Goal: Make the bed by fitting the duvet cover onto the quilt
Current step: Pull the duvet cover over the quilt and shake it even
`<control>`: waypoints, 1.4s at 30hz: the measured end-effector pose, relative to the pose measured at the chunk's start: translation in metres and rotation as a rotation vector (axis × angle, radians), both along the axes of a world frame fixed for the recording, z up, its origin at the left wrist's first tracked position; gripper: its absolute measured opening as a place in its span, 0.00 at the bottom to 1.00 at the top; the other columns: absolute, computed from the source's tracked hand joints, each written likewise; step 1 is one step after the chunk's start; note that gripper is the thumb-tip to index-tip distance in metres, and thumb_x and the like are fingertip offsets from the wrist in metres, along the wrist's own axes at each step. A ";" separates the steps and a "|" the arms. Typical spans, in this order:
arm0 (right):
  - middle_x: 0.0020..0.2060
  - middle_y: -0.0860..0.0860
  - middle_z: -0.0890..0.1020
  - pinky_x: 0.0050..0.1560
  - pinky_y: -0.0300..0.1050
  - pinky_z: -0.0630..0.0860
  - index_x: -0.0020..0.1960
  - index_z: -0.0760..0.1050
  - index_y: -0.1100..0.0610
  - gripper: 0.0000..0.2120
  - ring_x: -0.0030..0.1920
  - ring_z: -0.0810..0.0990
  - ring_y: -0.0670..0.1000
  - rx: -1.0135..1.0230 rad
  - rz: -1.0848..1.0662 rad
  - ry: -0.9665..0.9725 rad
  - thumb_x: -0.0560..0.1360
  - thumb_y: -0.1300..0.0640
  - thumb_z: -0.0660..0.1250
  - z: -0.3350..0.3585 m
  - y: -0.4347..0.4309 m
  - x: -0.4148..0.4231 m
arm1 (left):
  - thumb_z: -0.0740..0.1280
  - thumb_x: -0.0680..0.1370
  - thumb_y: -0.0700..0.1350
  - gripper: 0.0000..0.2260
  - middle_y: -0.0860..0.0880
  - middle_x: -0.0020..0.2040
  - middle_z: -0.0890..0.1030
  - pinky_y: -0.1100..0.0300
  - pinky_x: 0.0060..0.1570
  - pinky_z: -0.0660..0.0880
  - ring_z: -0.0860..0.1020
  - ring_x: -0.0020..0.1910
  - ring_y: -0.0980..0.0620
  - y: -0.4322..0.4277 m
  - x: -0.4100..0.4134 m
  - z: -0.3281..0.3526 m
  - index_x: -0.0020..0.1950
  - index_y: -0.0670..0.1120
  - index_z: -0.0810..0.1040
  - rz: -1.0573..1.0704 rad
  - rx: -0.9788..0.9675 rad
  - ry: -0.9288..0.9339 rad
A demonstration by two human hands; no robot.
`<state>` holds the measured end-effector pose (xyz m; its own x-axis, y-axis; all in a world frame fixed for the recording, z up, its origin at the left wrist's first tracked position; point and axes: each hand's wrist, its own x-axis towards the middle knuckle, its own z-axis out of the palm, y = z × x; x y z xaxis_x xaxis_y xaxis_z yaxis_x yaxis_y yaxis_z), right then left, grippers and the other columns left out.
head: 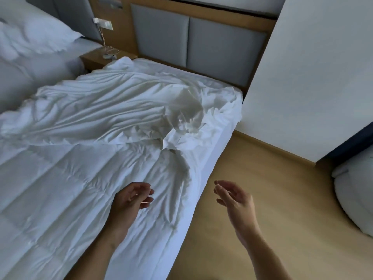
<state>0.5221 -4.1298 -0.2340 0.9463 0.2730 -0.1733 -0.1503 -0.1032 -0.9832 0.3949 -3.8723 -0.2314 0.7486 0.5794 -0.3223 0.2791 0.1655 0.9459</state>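
Quilt (66, 190): flat under and left of the left hand, uncovered here.
Duvet cover (113, 106): bunched well beyond both hands; holds no quilt that I can see, mouth hidden.
Risk: grabbing one layer, corners twist inside.
Left hand (129, 201): loosely spread, empty.
Right hand (234, 199): spread, empty, over floor.

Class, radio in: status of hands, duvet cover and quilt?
Left hand and right hand open, empty. Duvet cover bunched at head end, quilt bare below. Nothing in the way.

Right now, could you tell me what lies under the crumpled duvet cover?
The duvet cover lies bunched over the far half of the quilt. The quilt's near half shows; its far part is hidden.
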 end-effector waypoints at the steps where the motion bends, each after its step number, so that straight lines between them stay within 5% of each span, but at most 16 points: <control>1: 0.47 0.46 0.87 0.53 0.53 0.82 0.50 0.84 0.44 0.05 0.50 0.85 0.48 0.000 0.037 -0.004 0.77 0.53 0.72 0.002 -0.006 0.013 | 0.71 0.79 0.42 0.03 0.45 0.48 0.86 0.53 0.47 0.79 0.85 0.46 0.44 -0.011 0.009 0.002 0.49 0.47 0.85 0.001 0.007 0.011; 9: 0.47 0.46 0.86 0.47 0.43 0.79 0.49 0.84 0.46 0.04 0.50 0.85 0.47 0.012 0.165 0.006 0.75 0.49 0.73 0.009 -0.031 0.109 | 0.73 0.78 0.42 0.05 0.49 0.49 0.86 0.53 0.48 0.81 0.85 0.48 0.50 -0.050 0.083 0.004 0.46 0.52 0.85 0.047 0.116 0.080; 14: 0.46 0.44 0.86 0.50 0.47 0.81 0.50 0.84 0.46 0.08 0.49 0.85 0.45 -0.085 0.235 0.016 0.73 0.45 0.72 -0.012 -0.023 0.162 | 0.75 0.76 0.47 0.10 0.57 0.58 0.81 0.56 0.53 0.77 0.80 0.55 0.54 -0.037 0.160 -0.020 0.55 0.56 0.81 -0.019 0.328 0.228; 21: 0.47 0.37 0.85 0.40 0.32 0.75 0.48 0.82 0.38 0.06 0.46 0.84 0.39 -0.288 0.307 0.007 0.72 0.41 0.71 -0.054 0.023 0.274 | 0.74 0.75 0.52 0.25 0.48 0.70 0.73 0.54 0.63 0.69 0.72 0.68 0.45 0.032 0.352 -0.082 0.70 0.52 0.74 -0.255 0.695 0.388; 28: 0.44 0.36 0.84 0.39 0.30 0.73 0.49 0.82 0.43 0.04 0.44 0.83 0.37 -0.374 0.213 0.154 0.74 0.47 0.74 -0.106 0.107 0.402 | 0.68 0.77 0.59 0.29 0.48 0.76 0.67 0.47 0.71 0.62 0.67 0.73 0.44 0.112 0.519 -0.191 0.77 0.57 0.65 -0.601 1.078 0.745; 30: 0.47 0.37 0.84 0.39 0.28 0.74 0.53 0.81 0.45 0.08 0.46 0.82 0.35 -0.388 0.204 0.187 0.74 0.46 0.74 -0.125 0.134 0.430 | 0.67 0.78 0.55 0.23 0.49 0.66 0.77 0.50 0.64 0.67 0.75 0.65 0.45 0.124 0.532 -0.222 0.72 0.56 0.69 -0.749 1.059 0.835; 33: 0.57 0.39 0.80 0.48 0.34 0.76 0.61 0.76 0.46 0.18 0.52 0.81 0.39 -0.406 0.171 0.248 0.74 0.43 0.73 -0.154 0.175 0.462 | 0.65 0.78 0.46 0.05 0.52 0.46 0.81 0.58 0.47 0.70 0.82 0.52 0.48 0.128 0.526 -0.249 0.50 0.53 0.80 -0.835 1.015 0.851; 35: 0.65 0.45 0.75 0.58 0.42 0.75 0.69 0.71 0.47 0.28 0.61 0.76 0.46 -0.476 0.128 0.246 0.73 0.41 0.73 -0.177 0.204 0.487 | 0.65 0.80 0.46 0.06 0.53 0.43 0.81 0.58 0.45 0.72 0.81 0.50 0.48 0.130 0.513 -0.254 0.44 0.54 0.80 -0.883 0.958 0.837; 38: 0.73 0.56 0.65 0.69 0.55 0.70 0.79 0.56 0.50 0.46 0.70 0.69 0.58 -0.571 0.084 0.353 0.70 0.39 0.75 -0.213 0.245 0.523 | 0.69 0.79 0.49 0.03 0.54 0.45 0.81 0.63 0.47 0.73 0.80 0.49 0.53 0.125 0.475 -0.247 0.48 0.51 0.81 -0.985 0.621 0.797; 40: 0.69 0.58 0.71 0.66 0.53 0.73 0.78 0.59 0.52 0.41 0.67 0.73 0.60 -0.588 0.092 0.467 0.72 0.43 0.74 -0.235 0.260 0.536 | 0.70 0.77 0.49 0.03 0.57 0.39 0.77 0.70 0.42 0.69 0.77 0.41 0.60 0.114 0.439 -0.231 0.45 0.53 0.78 -1.070 0.450 0.780; 42: 0.59 0.59 0.80 0.57 0.49 0.76 0.65 0.74 0.57 0.19 0.60 0.78 0.61 -0.653 0.175 0.496 0.76 0.50 0.68 -0.250 0.262 0.533 | 0.70 0.77 0.50 0.04 0.57 0.35 0.74 0.70 0.43 0.70 0.72 0.35 0.65 0.105 0.412 -0.211 0.44 0.53 0.77 -1.113 0.372 0.841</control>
